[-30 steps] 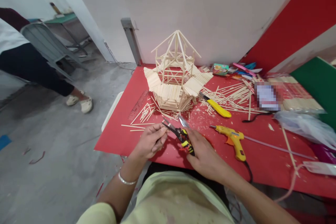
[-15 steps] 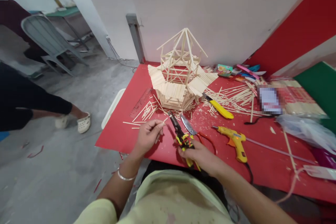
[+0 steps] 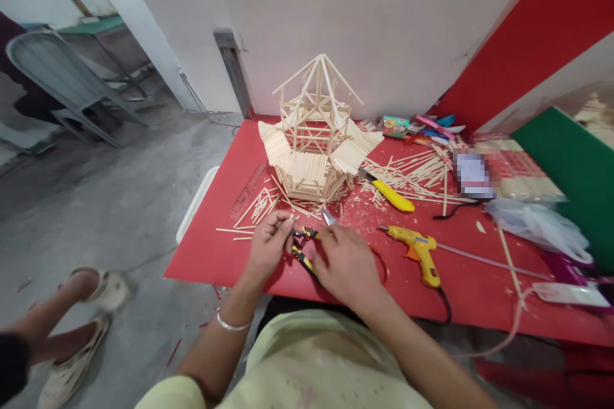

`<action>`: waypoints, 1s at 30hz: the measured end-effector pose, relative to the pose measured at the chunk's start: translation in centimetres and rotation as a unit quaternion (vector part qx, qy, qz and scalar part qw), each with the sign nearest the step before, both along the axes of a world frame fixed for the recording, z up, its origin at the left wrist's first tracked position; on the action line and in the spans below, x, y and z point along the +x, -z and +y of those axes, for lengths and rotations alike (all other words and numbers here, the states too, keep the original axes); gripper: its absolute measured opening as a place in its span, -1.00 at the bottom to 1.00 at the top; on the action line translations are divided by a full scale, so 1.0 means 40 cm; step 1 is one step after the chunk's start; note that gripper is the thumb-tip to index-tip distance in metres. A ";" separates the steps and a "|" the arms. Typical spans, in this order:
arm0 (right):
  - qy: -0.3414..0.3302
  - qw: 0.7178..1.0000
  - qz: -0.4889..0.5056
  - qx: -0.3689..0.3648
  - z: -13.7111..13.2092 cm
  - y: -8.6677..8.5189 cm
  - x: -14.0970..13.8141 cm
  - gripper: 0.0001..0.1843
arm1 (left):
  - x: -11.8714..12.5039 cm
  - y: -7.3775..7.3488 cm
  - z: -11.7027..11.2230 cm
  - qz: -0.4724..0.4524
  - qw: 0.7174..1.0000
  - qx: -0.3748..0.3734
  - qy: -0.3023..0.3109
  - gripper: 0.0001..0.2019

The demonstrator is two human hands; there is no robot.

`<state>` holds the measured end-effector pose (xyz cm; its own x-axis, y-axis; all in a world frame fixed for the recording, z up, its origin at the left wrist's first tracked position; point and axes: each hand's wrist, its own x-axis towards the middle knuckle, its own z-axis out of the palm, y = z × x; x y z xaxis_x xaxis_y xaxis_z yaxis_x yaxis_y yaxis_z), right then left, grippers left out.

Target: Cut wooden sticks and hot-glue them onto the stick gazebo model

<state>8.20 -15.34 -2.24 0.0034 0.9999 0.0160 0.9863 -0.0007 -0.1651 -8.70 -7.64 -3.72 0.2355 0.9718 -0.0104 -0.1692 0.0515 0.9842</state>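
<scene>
My left hand [image 3: 269, 244] pinches a thin wooden stick near its tip, fingers closed. My right hand [image 3: 343, 262] is closed on yellow-and-black cutting pliers [image 3: 303, 251], whose jaws lie right at the left fingers. A second pair of scissors with red handles [image 3: 330, 218] lies on the red table [image 3: 480, 294] just behind my right hand. A model house of wooden sticks [image 3: 316, 140] stands beyond both hands.
A yellow glue gun [image 3: 416, 249] and a yellow utility knife [image 3: 391, 194] lie to the right, among several loose sticks [image 3: 422, 172]. Plastic bags [image 3: 537, 223] and a green board [image 3: 570, 172] sit far right. A person's sandalled feet [image 3: 86, 313] are at lower left; a grey chair [image 3: 57, 77] stands behind.
My right hand has brought the pliers left and closer to my left hand's stick. The walking person's feet have come nearer, into the lower left.
</scene>
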 end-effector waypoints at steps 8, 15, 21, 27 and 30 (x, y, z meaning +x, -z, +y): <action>0.047 0.993 -0.060 -0.093 -0.076 0.026 0.136 -0.37 | 0.078 -0.017 -0.005 0.055 0.997 0.017 0.059 -0.79; 0.068 0.995 0.066 -0.028 -0.121 0.062 0.212 -0.35 | 0.116 -0.009 -0.011 0.118 0.986 0.072 0.093 -0.77; 0.101 0.968 0.229 0.032 -0.151 0.051 0.229 -0.34 | 0.145 0.012 -0.008 0.301 0.905 0.231 0.189 -0.75; 0.050 0.953 0.296 0.052 -0.148 0.045 0.194 -0.34 | 0.119 0.012 0.009 0.203 0.959 0.165 0.112 -0.75; 0.014 0.965 0.252 0.072 -0.141 0.031 0.182 -0.33 | 0.118 -0.003 0.006 0.161 0.967 0.159 0.115 -0.78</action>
